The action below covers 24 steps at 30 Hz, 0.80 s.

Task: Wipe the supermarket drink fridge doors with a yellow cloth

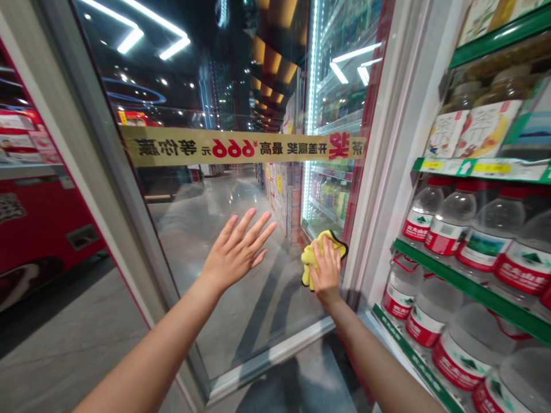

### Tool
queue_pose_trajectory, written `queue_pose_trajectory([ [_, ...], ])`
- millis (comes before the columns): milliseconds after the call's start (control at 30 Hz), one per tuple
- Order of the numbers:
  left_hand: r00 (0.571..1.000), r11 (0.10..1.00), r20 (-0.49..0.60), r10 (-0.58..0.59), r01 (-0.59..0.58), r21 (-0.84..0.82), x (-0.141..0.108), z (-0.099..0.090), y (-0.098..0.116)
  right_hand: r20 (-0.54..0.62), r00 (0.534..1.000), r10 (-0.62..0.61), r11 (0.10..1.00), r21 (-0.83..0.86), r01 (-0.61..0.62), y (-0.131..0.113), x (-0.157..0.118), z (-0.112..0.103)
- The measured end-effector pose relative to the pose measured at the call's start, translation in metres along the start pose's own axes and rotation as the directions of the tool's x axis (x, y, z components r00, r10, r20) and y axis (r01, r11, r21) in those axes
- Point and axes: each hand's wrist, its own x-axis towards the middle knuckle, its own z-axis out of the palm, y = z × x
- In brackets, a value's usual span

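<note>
A glass door (258, 304) in a pale metal frame fills the middle of the head view, crossed by a yellow strip (163, 148) with reversed lettering. My left hand (239, 249) is raised at the glass, palm toward it, fingers spread, holding nothing. Lower right of the pane, my right hand (327, 267) presses a yellow cloth (310, 255) with black edging against the glass. The cloth is bunched under the fingers and sticks out on both sides of the hand.
Shelves with green edges (473, 287) hold several water bottles (447, 215) and drinks close on the right. A red display (43, 223) stands beyond the frame at left. Through the glass show a lit cooler (329, 189) and stacked boxes (279, 189).
</note>
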Motion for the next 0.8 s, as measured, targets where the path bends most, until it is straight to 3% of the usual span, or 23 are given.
queue_pose_trajectory([
  [67, 1.0, 1.0, 0.0, 0.001, -0.001, 0.0, 0.0, 0.0, 0.0, -0.056, 0.996, 0.074, 0.997, 0.011, -0.074, -0.016, 0.018, 0.002],
  [100, 1.0, 1.0, 0.003, 0.001, -0.001, -0.001, 0.0, -0.001, 0.001, -0.036, 0.998, 0.055, 0.998, 0.005, -0.055, -0.028, 0.021, 0.003],
  [200, 1.0, 1.0, 0.01, 0.0, 0.0, 0.003, 0.0, -0.002, 0.002, 0.11, 0.981, -0.161, 0.987, -0.008, 0.163, -0.056, 0.007, 0.006],
  [300, 1.0, 1.0, 0.014, 0.004, -0.004, 0.025, 0.0, -0.004, 0.002, 0.182, 0.913, -0.365, 0.93, 0.033, 0.365, -0.054, -0.016, 0.005],
  [367, 1.0, 0.999, 0.016, 0.009, -0.009, 0.031, -0.001, -0.004, 0.001, 0.136, 0.934, -0.33, 0.944, 0.037, 0.328, -0.043, -0.015, 0.005],
  [433, 1.0, 0.999, 0.013, 0.017, -0.017, 0.029, -0.003, -0.002, 0.0, 0.025, 0.979, -0.201, 0.979, 0.037, 0.2, -0.041, 0.0, 0.006],
  [500, 1.0, 0.999, -0.004, 0.027, -0.027, 0.02, -0.006, 0.002, -0.002, -0.078, 0.994, -0.082, 0.995, 0.054, 0.086, -0.05, 0.018, 0.01],
  [567, 0.999, 0.999, -0.022, 0.032, -0.032, -0.009, -0.007, 0.009, -0.006, -0.099, 0.993, -0.062, 0.996, 0.062, 0.068, -0.065, 0.027, 0.014],
  [633, 0.999, 0.998, -0.026, 0.024, -0.025, -0.057, -0.005, 0.015, -0.011, -0.042, 0.984, -0.172, 0.983, 0.057, 0.175, -0.074, 0.024, 0.016],
  [733, 1.0, 0.993, 0.016, 0.007, -0.005, -0.118, -0.001, 0.022, -0.021, 0.081, 0.906, -0.415, 0.909, 0.082, 0.409, -0.066, 0.015, 0.014],
  [800, 0.997, 0.99, 0.072, -0.011, 0.021, -0.141, -0.005, 0.022, -0.025, 0.09, 0.899, -0.429, 0.902, 0.085, 0.423, -0.056, 0.02, 0.012],
])
